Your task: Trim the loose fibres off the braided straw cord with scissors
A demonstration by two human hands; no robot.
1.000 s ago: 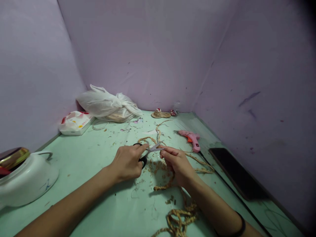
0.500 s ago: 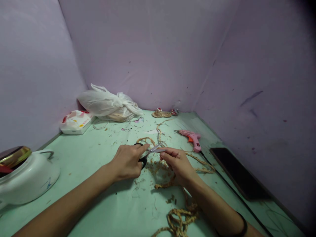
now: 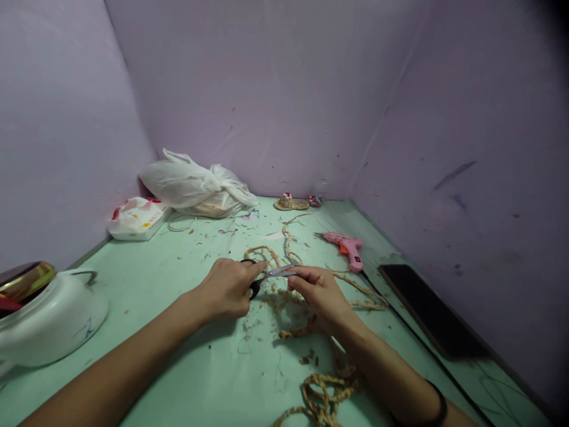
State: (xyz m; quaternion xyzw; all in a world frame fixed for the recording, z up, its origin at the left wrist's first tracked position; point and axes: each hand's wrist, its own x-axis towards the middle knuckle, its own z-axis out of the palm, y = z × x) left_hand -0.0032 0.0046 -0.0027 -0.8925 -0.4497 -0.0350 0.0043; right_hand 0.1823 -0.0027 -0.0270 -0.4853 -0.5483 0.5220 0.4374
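Green tabletop; black-handled scissors

No text, label, brand or number is legible from this position in the room. Markings present: the white packet at the left rear of the bench carries red and yellow print; its lettering, if any, is too small to read. The white pot at the left edge bears a blue mark on its side; it does not resolve into a word or figure. The pink glue gun has a switch on its handle with a small, unreadable mark.
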